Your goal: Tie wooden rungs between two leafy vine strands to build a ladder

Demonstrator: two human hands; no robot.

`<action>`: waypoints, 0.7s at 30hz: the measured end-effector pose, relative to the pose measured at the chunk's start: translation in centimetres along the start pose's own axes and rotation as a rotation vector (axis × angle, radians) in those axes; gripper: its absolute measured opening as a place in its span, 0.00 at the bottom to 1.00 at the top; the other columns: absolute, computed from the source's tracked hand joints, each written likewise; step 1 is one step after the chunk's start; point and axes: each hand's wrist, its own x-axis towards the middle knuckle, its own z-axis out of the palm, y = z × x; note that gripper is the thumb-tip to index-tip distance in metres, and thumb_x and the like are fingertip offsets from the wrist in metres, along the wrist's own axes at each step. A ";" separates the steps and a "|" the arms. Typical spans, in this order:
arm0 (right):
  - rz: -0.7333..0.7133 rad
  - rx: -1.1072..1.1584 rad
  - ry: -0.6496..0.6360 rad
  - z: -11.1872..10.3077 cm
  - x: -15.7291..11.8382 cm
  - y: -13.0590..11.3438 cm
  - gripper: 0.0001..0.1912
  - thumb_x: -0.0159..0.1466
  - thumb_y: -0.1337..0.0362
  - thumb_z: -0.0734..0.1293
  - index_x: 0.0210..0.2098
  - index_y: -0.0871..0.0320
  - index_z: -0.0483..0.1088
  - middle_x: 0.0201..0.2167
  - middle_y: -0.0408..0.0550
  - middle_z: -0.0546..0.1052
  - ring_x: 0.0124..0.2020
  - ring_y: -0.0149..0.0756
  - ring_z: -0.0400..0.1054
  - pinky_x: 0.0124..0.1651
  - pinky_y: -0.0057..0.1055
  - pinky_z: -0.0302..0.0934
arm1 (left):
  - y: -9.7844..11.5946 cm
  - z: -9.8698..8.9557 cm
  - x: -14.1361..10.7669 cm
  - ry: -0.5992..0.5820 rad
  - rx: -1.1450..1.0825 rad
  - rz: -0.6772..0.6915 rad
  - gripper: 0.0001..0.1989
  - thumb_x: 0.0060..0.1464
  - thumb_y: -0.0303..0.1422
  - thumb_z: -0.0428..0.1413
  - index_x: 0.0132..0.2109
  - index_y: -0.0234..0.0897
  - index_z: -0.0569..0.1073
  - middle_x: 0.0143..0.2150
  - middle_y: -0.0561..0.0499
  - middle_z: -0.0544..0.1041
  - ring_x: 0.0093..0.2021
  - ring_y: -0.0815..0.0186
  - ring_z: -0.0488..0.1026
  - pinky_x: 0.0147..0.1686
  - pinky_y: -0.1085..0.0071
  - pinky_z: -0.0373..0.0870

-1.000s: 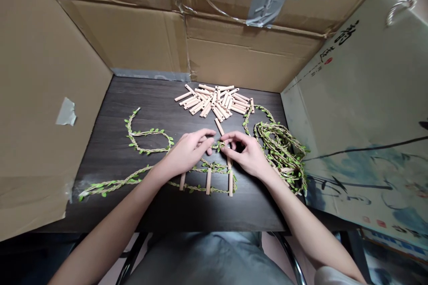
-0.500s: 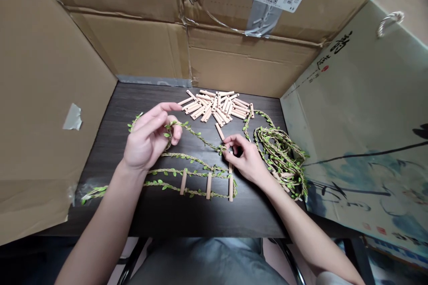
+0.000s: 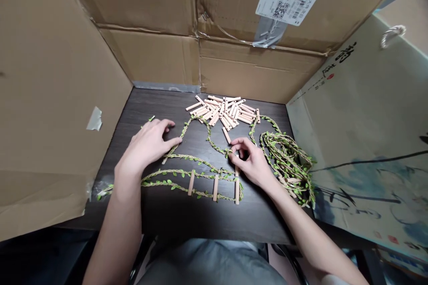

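left hand (image 3: 147,143) flat, fingers spread on dark table (image 3: 167,218); right hand (image 3: 250,162) curled, seemingly pinching leaf vine (image 3: 210,139) near wooden peg (image 3: 237,185).

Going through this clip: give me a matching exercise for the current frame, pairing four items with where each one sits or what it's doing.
Items:
1. left hand
2. right hand
3. leaf vine coil
4. wooden pegs pile

Places or states:
A. heaped near the far edge of the dark table
B. pinching a leaf vine strand
C. bunched at the table's right side
D. spread palm-down at the table's left side

Pairs: 1-D, 2-B, 3-C, 4-A
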 end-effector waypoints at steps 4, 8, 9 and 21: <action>-0.013 -0.017 0.011 0.1 0.1 0.0 0.14 0.61 0.64 0.68 0.47 0.56 0.69 0.33 0.42 0.77 0.28 0.32 0.61 0.35 0.31 0.56 | 0.0 0.1 0.2 -0.075 -0.026 -0.029 0.10 0.55 0.42 0.62 0.37 0.41 0.78 0.39 0.48 0.79 0.38 0.59 0.74 0.32 0.68 0.60; -0.022 -0.041 0.014 0.0 0.1 -0.1 0.14 0.62 0.64 0.68 0.47 0.55 0.70 0.33 0.43 0.78 0.29 0.33 0.62 0.36 0.31 0.58 | 1.7 0.3 0.3 -0.167 -0.179 0.030 0.12 0.58 0.40 0.59 0.30 0.40 0.77 0.28 0.51 0.77 0.28 0.64 0.70 0.27 0.70 0.55; -0.022 -0.040 0.015 0.0 0.1 -0.1 0.14 0.62 0.64 0.68 0.47 0.56 0.70 0.34 0.43 0.78 0.29 0.33 0.63 0.36 0.32 0.58 | 2.2 0.5 0.3 -0.189 -0.272 0.053 0.12 0.58 0.41 0.59 0.31 0.39 0.77 0.28 0.51 0.77 0.28 0.65 0.70 0.27 0.71 0.57; -0.010 -0.017 0.008 0.0 0.0 -0.4 0.13 0.62 0.64 0.68 0.47 0.56 0.69 0.34 0.42 0.78 0.28 0.32 0.63 0.36 0.31 0.58 | 5.0 3.9 0.5 0.010 -0.521 0.046 0.13 0.55 0.36 0.64 0.40 0.38 0.69 0.31 0.55 0.74 0.26 0.70 0.68 0.30 0.73 0.64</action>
